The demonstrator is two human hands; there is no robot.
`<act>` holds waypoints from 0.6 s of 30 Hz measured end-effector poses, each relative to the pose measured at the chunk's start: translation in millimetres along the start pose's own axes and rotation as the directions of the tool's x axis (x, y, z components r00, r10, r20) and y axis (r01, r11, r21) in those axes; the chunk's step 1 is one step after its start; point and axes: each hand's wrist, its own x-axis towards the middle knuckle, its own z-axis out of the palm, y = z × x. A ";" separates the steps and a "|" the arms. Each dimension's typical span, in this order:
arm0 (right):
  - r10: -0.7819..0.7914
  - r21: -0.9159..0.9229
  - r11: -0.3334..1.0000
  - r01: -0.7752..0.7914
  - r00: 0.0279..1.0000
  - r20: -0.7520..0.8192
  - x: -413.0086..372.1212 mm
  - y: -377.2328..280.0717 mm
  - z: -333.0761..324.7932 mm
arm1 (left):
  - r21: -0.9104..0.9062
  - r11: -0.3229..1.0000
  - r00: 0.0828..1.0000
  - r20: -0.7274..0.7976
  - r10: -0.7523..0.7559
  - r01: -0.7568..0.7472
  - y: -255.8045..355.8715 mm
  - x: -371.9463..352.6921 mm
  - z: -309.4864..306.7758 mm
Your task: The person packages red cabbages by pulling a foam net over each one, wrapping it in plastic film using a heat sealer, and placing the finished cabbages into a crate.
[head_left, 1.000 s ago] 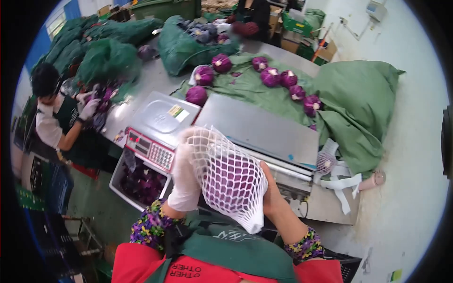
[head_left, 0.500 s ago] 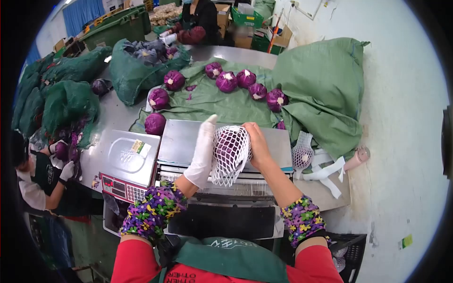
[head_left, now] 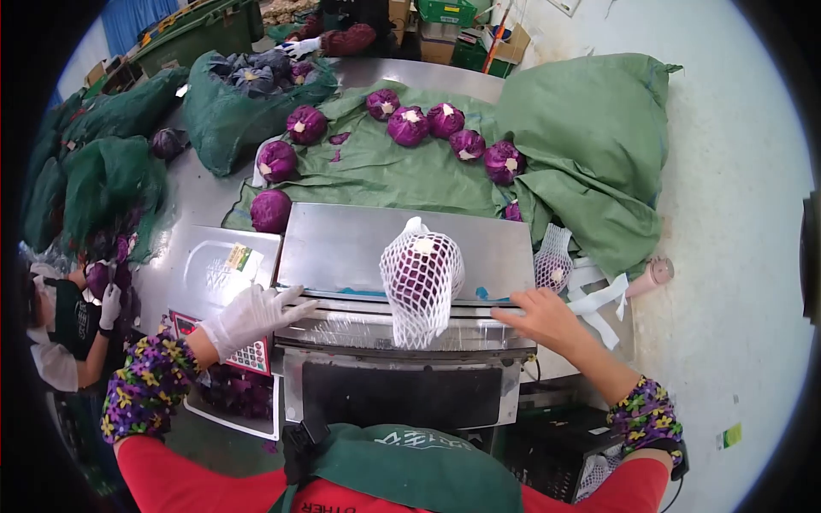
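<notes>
A red cabbage (head_left: pixel 421 272) in a white foam net sleeve stands on the front of a metal wrapping machine (head_left: pixel 342 244), with no hand on it. To its left, my gloved left hand (head_left: pixel 252 321) has its fingers stretched out over the machine's left front edge, beside the clear film (head_left: pixel 351 329). My bare right hand (head_left: pixel 545 318) is at the opposite end, its fingers extended and apart at the right end of the film bar. Both hands are well away from the cabbage.
Several red cabbages (head_left: pixel 408 126) lie on a green cloth behind the machine. A scale (head_left: pixel 231 261) sits at left; a netted cabbage (head_left: pixel 554 265) and foam sleeves (head_left: pixel 599 299) at right. A green sack (head_left: pixel 590 128) leans by the wall. A co-worker (head_left: pixel 77 316) handles cabbage at far left.
Both hands have let go of the netted cabbage and moved apart to the machine's two sides. The cabbage stays on the machine, its net now gathered at the top.
</notes>
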 end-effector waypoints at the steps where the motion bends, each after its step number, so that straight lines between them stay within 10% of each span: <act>1: -0.108 -0.020 0.994 0.107 0.994 -0.023 -2.7 1.1 11.1 | -0.018 0.999 0.999 0.013 0.040 -0.040 2.9 6.6 -9.2; 4: -0.261 0.086 0.961 0.264 0.964 -0.050 3.7 -8.2 43.2 | -0.206 0.961 0.973 -0.174 0.148 -0.183 15.9 35.2 4.2; 7: 0.181 0.475 0.875 -0.091 0.972 -0.147 18.4 -42.2 50.3 | -0.507 0.862 0.980 -0.174 -0.096 -0.005 40.3 46.4 0.8; 8: 0.355 0.749 0.493 -0.444 0.888 0.292 15.0 -46.5 35.7 | -0.586 0.810 0.971 -0.192 -0.144 0.004 45.9 41.4 7.4; 9: 0.395 0.810 0.304 -0.502 0.840 0.372 6.5 -45.7 30.5 | -0.850 0.522 0.907 -0.273 -0.320 -0.071 55.3 42.3 51.1; 10: 0.412 0.904 0.000 -0.428 0.823 0.390 -4.8 -45.7 27.4 | -0.916 -0.136 0.890 0.399 -0.220 0.377 56.8 29.6 -7.0; 12: 0.453 0.895 -0.105 -0.433 0.781 0.430 -17.7 -41.6 -6.5 | -0.857 -0.346 0.868 0.461 -0.184 0.381 63.1 14.6 -33.5; 13: 0.398 0.927 -0.062 -0.370 0.843 0.363 -20.5 -37.0 -37.0 | -0.858 -0.361 0.859 0.460 -0.226 0.365 64.5 12.5 -43.8; 15: 0.414 0.983 -0.084 -0.165 0.891 0.185 -12.6 -19.1 -62.1 | -0.951 -0.219 0.862 -0.081 -0.501 -0.217 63.9 16.6 -58.8; 16: 0.494 0.992 -0.126 -0.024 0.865 0.083 -8.1 -4.8 -67.8 | -0.951 -0.225 0.863 -0.074 -0.500 -0.211 55.0 21.9 -67.0; 18: 0.639 0.974 0.214 0.070 0.745 -0.193 28.3 21.6 -51.7 | -0.866 0.491 0.810 -0.353 -0.468 -0.094 30.8 39.6 -82.0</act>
